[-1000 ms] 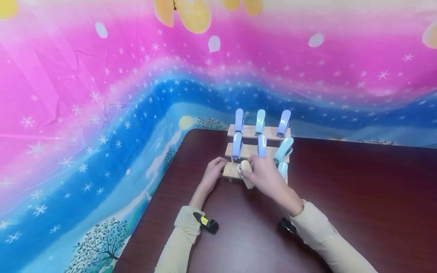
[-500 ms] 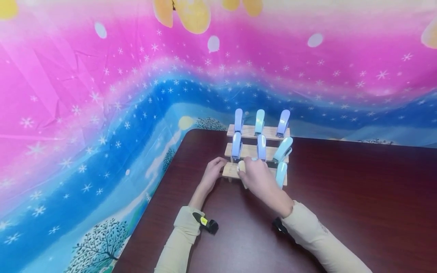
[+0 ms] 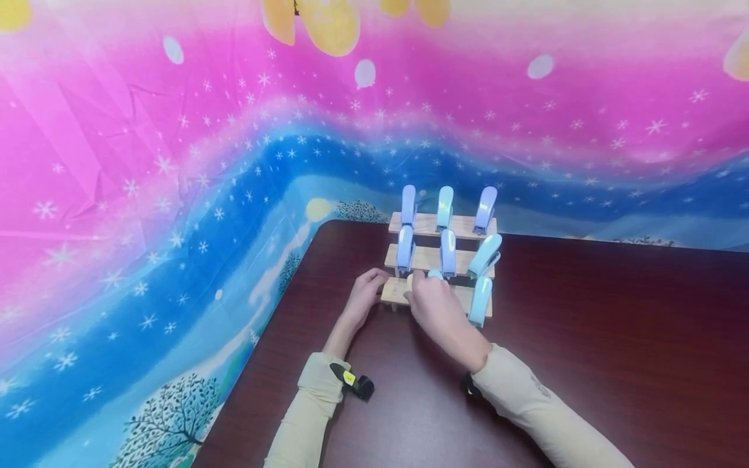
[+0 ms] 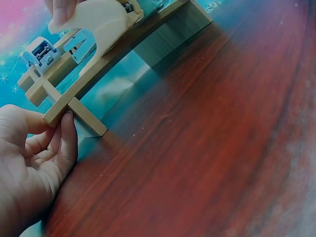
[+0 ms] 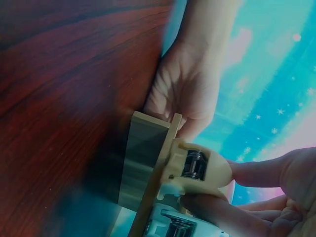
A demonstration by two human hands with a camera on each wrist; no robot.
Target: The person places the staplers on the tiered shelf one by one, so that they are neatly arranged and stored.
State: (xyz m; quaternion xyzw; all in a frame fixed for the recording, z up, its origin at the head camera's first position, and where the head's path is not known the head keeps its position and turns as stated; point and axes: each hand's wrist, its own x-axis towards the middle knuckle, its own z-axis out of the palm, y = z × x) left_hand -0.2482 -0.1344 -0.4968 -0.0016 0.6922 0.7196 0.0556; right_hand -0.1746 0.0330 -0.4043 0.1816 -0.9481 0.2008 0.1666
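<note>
My right hand (image 3: 441, 312) pinches a cream plastic clothes clip (image 5: 212, 173) at the front board of a three-tiered wooden rack (image 3: 394, 292). In the right wrist view the clip's spring end sits right at the board, beside a pale teal clip (image 5: 190, 228). The cream clip (image 4: 101, 22) overlaps the board's edge in the left wrist view. My left hand (image 4: 42, 158) holds the rack's left end, thumb and fingers pinching the board by its leg. From the head, most of the cream clip hides behind my right hand.
Purple clips (image 3: 405, 248) and teal clips (image 3: 445, 208) stand along the two rear boards. Another teal clip (image 3: 480, 302) is at the front board's right end. The rack stands on a dark reddish table (image 3: 614, 338), with a patterned cloth (image 3: 234, 162) behind.
My right hand has moved slightly left with the cream clip, bringing it in toward the front board and uncovering the teal clip at the right end. My left hand stays put.
</note>
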